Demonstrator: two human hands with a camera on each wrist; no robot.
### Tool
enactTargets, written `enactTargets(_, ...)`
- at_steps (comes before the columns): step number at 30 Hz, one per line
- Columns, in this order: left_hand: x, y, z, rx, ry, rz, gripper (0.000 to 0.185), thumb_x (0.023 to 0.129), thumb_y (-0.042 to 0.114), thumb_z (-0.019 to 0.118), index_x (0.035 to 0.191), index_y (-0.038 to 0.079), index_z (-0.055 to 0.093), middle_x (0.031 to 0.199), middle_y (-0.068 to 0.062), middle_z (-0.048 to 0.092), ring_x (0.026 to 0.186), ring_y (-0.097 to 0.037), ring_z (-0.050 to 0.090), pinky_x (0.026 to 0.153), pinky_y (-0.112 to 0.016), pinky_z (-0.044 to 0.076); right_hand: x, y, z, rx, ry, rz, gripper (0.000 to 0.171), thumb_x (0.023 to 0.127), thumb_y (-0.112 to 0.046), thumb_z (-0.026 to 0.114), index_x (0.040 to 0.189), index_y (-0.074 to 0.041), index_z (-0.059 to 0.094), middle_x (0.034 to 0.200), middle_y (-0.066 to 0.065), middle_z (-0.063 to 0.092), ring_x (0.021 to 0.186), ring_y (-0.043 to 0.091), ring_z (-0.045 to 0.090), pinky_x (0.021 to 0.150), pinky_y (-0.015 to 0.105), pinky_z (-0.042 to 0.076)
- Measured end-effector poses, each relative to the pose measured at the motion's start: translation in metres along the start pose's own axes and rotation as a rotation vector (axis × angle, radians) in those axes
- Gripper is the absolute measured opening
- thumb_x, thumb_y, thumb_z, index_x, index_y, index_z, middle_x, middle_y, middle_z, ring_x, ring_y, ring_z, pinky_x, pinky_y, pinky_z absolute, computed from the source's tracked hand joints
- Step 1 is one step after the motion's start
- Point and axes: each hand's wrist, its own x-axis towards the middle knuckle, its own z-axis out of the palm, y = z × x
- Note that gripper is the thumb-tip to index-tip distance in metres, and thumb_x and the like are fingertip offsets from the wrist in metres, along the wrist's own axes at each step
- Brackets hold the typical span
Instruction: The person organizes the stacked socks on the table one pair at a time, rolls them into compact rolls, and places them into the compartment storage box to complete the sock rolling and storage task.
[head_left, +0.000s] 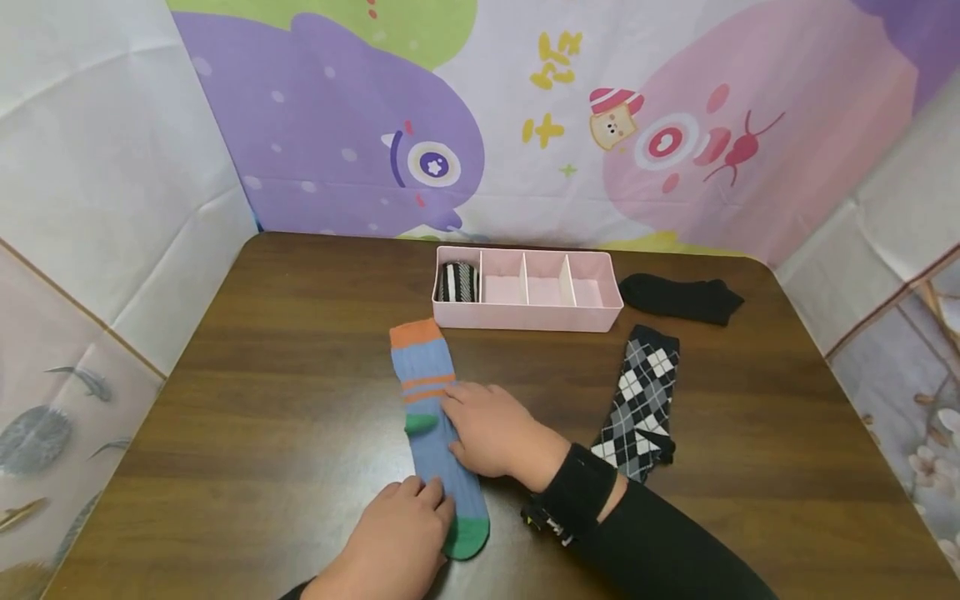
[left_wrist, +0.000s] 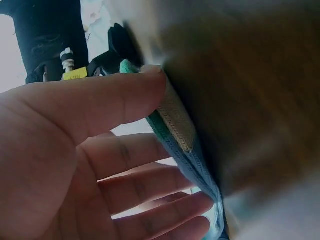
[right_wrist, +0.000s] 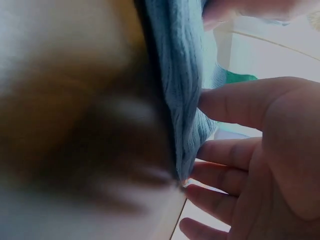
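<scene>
A blue sock (head_left: 437, 450) with orange stripes and cuff and a green heel and toe lies flat on the table, its cuff toward the back. My left hand (head_left: 397, 525) rests on its left edge by the toe. In the left wrist view the thumb (left_wrist: 145, 92) touches the sock's toe end, and the other fingers lie fairly straight along its side. On the sock's right edge, level with the heel and stripes, is my right hand (head_left: 498, 433). The right wrist view shows its fingertips (right_wrist: 200, 195) against the blue knit, fingers spread and only slightly bent.
A pink divided box (head_left: 525, 317) stands at the back; its leftmost compartment holds a rolled striped black-and-white sock (head_left: 458, 282). A black sock (head_left: 682, 298) lies right of the box. A black, white and grey argyle sock (head_left: 641, 400) lies beyond my right wrist.
</scene>
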Motion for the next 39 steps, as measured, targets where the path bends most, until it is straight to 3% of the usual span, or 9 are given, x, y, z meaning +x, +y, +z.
enactTargets(7,-0.001,0.008,-0.001,-0.019,-0.023,0.047,0.044,0.082,0.039,0.082,0.116,0.011,0.075,0.107,-0.002,0.067,0.092,-0.022,0.058,0.079,-0.037,0.05,-0.027,0.002,0.009,-0.015,0.015,0.029,0.065,0.1,-0.045,0.064,0.152,-0.008,0.05,0.159,0.009,0.044,0.15,0.024,0.033,0.117,0.046,0.033)
enactTargets(15,0.006,0.009,-0.002,-0.029,0.073,0.076,0.028,0.084,0.03,0.08,0.107,0.013,0.077,0.094,0.002,0.062,0.082,-0.018,0.052,0.071,-0.033,0.046,-0.033,0.007,0.003,-0.034,0.02,0.134,0.065,0.098,-0.048,0.067,0.146,-0.006,0.056,0.153,0.01,0.05,0.146,0.027,0.039,0.112,0.048,0.039)
enactTargets(23,0.018,0.017,0.001,0.029,0.124,0.122,0.026,0.083,0.03,0.082,0.105,0.016,0.077,0.092,0.004,0.062,0.082,-0.016,0.052,0.069,-0.03,0.045,-0.04,0.023,0.003,0.063,0.024,0.277,0.075,0.092,-0.054,0.072,0.146,-0.003,0.055,0.154,0.016,0.048,0.145,0.033,0.041,0.112,0.053,0.038)
enactTargets(25,0.02,0.018,0.002,0.035,0.119,0.13,0.023,0.086,0.028,0.079,0.106,0.017,0.077,0.092,0.004,0.062,0.083,-0.016,0.052,0.07,-0.03,0.046,-0.042,0.027,0.005,0.069,0.053,0.264,0.082,0.09,-0.054,0.075,0.151,-0.004,0.05,0.159,0.016,0.041,0.148,0.032,0.037,0.113,0.054,0.036)
enactTargets(28,0.02,0.019,0.001,0.033,0.102,0.133,0.018,0.09,0.024,0.075,0.107,0.017,0.077,0.094,0.004,0.062,0.084,-0.016,0.052,0.074,-0.03,0.047,-0.041,0.033,0.006,0.068,0.085,0.16,0.086,0.091,-0.05,0.076,0.158,-0.009,0.042,0.166,0.011,0.03,0.153,0.028,0.027,0.117,0.054,0.03)
enactTargets(32,0.021,0.019,0.0,0.025,0.076,0.131,0.018,0.092,0.023,0.074,0.109,0.017,0.077,0.098,0.003,0.063,0.087,-0.016,0.053,0.076,-0.031,0.049,-0.038,0.036,0.006,0.1,0.044,0.039,0.074,0.097,-0.039,0.071,0.159,-0.013,0.04,0.166,0.005,0.031,0.154,0.024,0.024,0.12,0.052,0.025)
enactTargets(39,0.022,0.021,0.0,0.017,0.044,0.126,0.018,0.093,0.025,0.073,0.11,0.018,0.076,0.098,0.004,0.062,0.086,-0.016,0.052,0.074,-0.031,0.048,-0.043,0.034,0.005,0.157,-0.008,0.137,0.07,0.097,-0.039,0.069,0.156,-0.01,0.046,0.163,0.008,0.037,0.152,0.027,0.03,0.119,0.055,0.027)
